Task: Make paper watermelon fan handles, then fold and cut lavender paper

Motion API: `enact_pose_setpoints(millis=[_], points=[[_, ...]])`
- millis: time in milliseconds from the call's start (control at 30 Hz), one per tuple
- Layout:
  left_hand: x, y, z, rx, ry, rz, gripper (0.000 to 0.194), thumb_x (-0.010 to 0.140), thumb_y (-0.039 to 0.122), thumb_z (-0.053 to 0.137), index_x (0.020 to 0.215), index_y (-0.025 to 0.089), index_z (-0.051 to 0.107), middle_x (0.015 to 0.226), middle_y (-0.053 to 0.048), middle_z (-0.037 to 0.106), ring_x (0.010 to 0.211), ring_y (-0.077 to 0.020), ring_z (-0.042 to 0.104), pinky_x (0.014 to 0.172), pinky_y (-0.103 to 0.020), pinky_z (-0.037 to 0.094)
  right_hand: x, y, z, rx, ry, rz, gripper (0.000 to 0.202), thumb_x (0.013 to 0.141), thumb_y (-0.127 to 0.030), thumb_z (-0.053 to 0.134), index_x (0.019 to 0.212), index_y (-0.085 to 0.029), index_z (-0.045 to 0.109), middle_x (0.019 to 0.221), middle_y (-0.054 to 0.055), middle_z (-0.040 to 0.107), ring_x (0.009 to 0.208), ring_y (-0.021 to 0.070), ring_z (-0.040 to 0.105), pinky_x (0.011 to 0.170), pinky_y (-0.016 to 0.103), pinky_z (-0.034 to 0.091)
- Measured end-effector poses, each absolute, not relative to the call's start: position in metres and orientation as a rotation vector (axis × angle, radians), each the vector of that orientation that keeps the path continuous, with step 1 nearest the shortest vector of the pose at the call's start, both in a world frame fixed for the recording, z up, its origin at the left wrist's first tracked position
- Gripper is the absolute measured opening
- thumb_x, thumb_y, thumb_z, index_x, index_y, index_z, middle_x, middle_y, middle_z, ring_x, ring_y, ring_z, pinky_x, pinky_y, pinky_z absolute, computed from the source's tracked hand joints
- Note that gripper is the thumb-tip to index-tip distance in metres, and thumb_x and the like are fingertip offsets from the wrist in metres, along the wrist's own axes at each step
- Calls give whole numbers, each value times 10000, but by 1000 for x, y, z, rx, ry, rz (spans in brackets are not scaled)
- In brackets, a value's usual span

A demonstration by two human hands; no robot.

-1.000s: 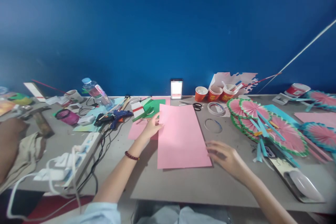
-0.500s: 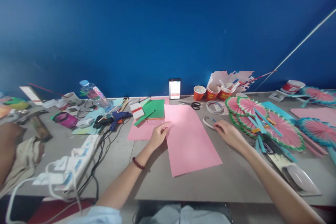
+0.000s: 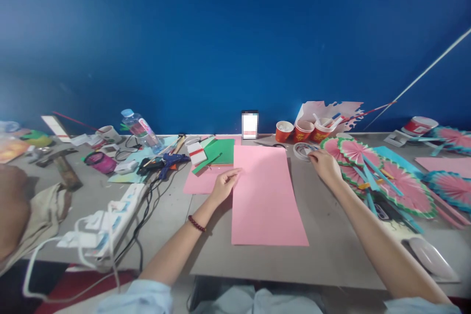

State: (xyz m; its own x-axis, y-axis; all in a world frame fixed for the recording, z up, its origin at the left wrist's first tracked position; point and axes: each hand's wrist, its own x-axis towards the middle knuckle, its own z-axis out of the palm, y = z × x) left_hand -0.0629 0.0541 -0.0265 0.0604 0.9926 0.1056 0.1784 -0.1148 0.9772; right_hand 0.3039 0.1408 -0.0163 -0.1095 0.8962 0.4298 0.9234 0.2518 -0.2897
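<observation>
A pink sheet of paper [image 3: 267, 201] lies lengthwise in front of me. My left hand [image 3: 224, 186] is at its left edge, thumb and fingertips pinched together over that edge. To the right of the sheet, my right hand [image 3: 326, 167] reaches forward with closed fingertips on the right side of a white tape ring [image 3: 300, 152]. Scissors [image 3: 274, 145] lie behind the sheet, partly covered by its far edge. Beyond my left hand is a green paper stack [image 3: 224, 149] on more pink paper [image 3: 198, 181], with a small white-and-red box [image 3: 196, 153] against it.
Red paper cups [image 3: 284, 131] and a phone [image 3: 250, 125] stand by the blue wall. Pink pleated paper fans [image 3: 401, 186] and a computer mouse [image 3: 430, 257] are at right. At left are a glue gun [image 3: 171, 162], bottle [image 3: 143, 130], power strip [image 3: 121, 216], hammer [image 3: 64, 167] and another person's arm [image 3: 13, 211].
My right hand has moved forward with the white ring, bringing it to the other ring behind. The pink sheet has turned straighter and now covers more of the scissors. My left hand stays at its edge.
</observation>
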Motion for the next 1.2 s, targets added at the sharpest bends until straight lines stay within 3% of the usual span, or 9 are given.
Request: enact_pose_setpoints(millis=[167,267,367,500,633,733,867,1000,1200], points=[[-64,54,-22,1336,1226,1160,497,796,360,592,1258,182,564,1177,-91,636,829,-155,580,701,-261,465,292,114,-15,-1731,-1993,-196,316,852,-203,422,1087,-160,628,1090,137,607,968,272,601,741,379,535],[-64,52,-17,1265,1190,1206,574,789,341,623,1332,214,486,927,-28,650,696,-101,480,648,-221,404,281,78,-16,-1542,-2177,-231,473,851,-214,455,1324,-196,467,1289,138,505,1160,293,512,851,405,520],[-64,51,-14,1200,1145,1242,629,802,336,629,1382,222,413,618,62,447,585,-82,347,564,-198,317,273,35,-23,-1351,-2292,-230,588,841,-198,485,1413,-207,348,1445,154,340,1220,308,463,873,428,514],[-64,51,-16,1122,1122,1269,635,799,346,639,1374,189,419,576,84,258,553,-79,254,525,-203,239,267,-12,-30,-1089,-2334,-161,590,820,-39,364,1349,-284,456,1396,129,412,1122,240,539,825,372,518],[-63,51,-16,1051,1140,1290,559,761,359,677,1268,184,521,577,87,299,551,-72,267,528,-198,246,263,-37,-24,-986,-2251,-165,539,799,0,364,1119,-317,659,1186,83,591,999,224,576,799,382,480],[-62,51,-14,1050,1133,1305,375,704,388,719,994,159,656,562,75,393,554,-71,335,545,-198,296,262,-42,-14,-972,-2183,-87,488,803,5,394,969,-317,720,1077,58,636,938,208,571,782,371,460],[-59,49,-11,1095,1146,1266,285,658,402,741,675,129,661,611,15,557,591,-94,460,579,-219,369,266,-38,-6,-969,-2077,170,289,817,-124,522,825,-315,737,1018,56,642,985,241,551,813,398,466],[-60,48,-15,991,1107,1224,296,617,380,769,765,138,684,725,-20,654,656,-132,570,610,-246,462,267,-25,-7,-1112,-1753,518,111,770,-298,659,683,-252,712,1031,79,629,1002,251,571,850,395,486],[-63,46,-20,912,992,1117,328,590,351,798,792,155,629,674,11,632,565,-124,583,541,-274,524,254,15,1,-1175,-1161,975,281,695,-456,723,802,-198,698,1194,106,605,1082,246,567,769,295,527]])
